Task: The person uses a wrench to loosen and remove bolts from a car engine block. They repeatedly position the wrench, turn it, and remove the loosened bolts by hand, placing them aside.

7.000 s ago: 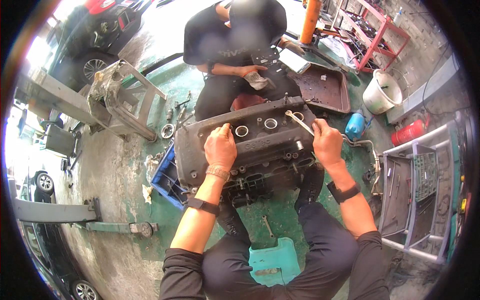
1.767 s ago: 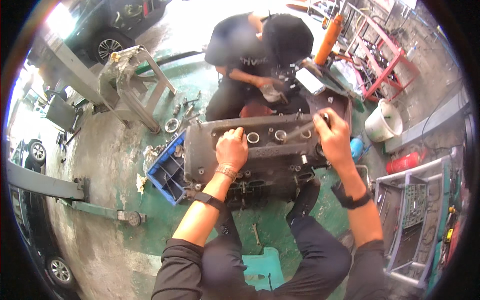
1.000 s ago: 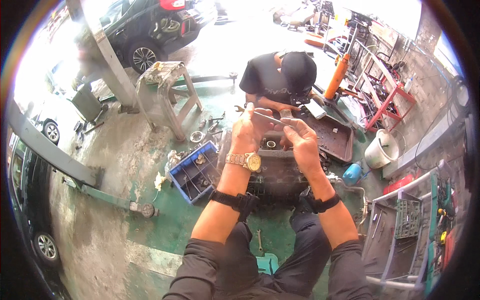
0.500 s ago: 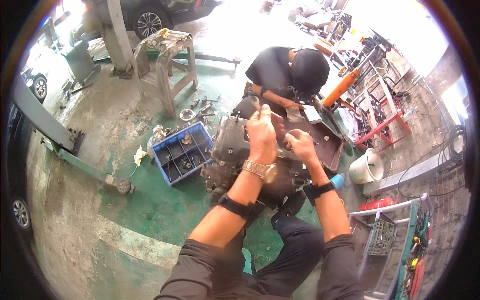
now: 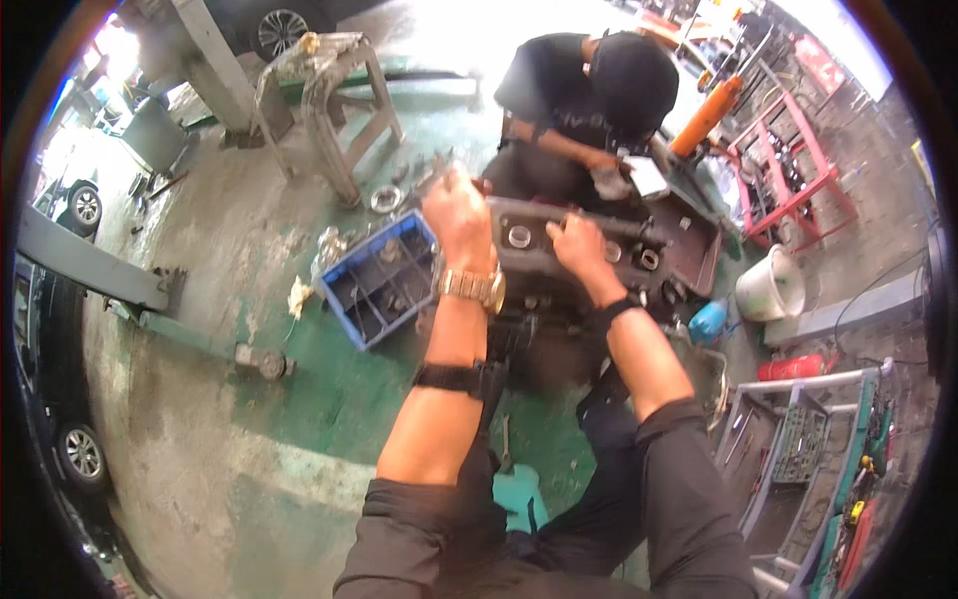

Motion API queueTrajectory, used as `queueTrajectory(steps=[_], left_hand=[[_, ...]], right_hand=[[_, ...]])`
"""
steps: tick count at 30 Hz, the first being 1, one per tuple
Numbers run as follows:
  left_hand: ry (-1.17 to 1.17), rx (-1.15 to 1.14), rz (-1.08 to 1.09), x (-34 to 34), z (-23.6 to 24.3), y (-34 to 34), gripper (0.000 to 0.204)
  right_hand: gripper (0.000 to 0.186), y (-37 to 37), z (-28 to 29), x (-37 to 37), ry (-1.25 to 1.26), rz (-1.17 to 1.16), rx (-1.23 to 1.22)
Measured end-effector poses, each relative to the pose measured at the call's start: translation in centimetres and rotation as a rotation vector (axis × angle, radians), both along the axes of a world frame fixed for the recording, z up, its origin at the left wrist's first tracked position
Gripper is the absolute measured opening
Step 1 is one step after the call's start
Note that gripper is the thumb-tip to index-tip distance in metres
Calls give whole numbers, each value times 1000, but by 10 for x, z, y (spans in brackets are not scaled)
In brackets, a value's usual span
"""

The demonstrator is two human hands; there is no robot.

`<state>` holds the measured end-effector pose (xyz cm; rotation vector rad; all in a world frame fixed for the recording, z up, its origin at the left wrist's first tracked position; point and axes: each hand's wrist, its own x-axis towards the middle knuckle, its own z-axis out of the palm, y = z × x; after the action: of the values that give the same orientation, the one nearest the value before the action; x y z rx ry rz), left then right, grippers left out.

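My left hand (image 5: 459,210), blurred, is closed on a wrench (image 5: 437,178), which is smeared by motion, at the left end of the dark engine head with its cover (image 5: 529,270). My right hand (image 5: 577,245) rests on the cover between its round ringed openings (image 5: 519,237), fingers curled; whether it grips anything is hidden. Beside the engine, under my left forearm's side, lies a blue divided crate (image 5: 364,295) with small parts in it. A metal ring (image 5: 385,200) lies on the green floor behind the crate.
A co-worker (image 5: 574,100) bends over facing me, gloved hand (image 5: 611,180) near a dark tray (image 5: 699,260). Around us are a worn stool (image 5: 354,170), lift arm (image 5: 150,290), red rack (image 5: 818,190), white bucket (image 5: 768,290), blue container (image 5: 707,321), tool cart (image 5: 798,449) and teal seat (image 5: 514,494).
Both hands have dropped from holding the wrench raised together and moved apart. My left hand went leftward with the wrench; my right came down onto the engine cover. The view has shifted.
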<state>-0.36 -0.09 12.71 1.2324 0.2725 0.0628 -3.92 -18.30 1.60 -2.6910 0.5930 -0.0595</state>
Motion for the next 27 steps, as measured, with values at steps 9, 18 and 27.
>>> queueTrajectory(steps=[9, 18, 27], left_hand=[[-53, 68, -143, -28, 20, -9, 34], [-34, 46, -153, -32, 26, -12, 32], [-1, -58, -130, -31, 31, -13, 32]], right_hand=[[33, 3, -8, 8, -73, 80, -175], [25, -4, -4, 11, -77, 219, -191], [23, -7, 13, 15, -30, 295, -64]])
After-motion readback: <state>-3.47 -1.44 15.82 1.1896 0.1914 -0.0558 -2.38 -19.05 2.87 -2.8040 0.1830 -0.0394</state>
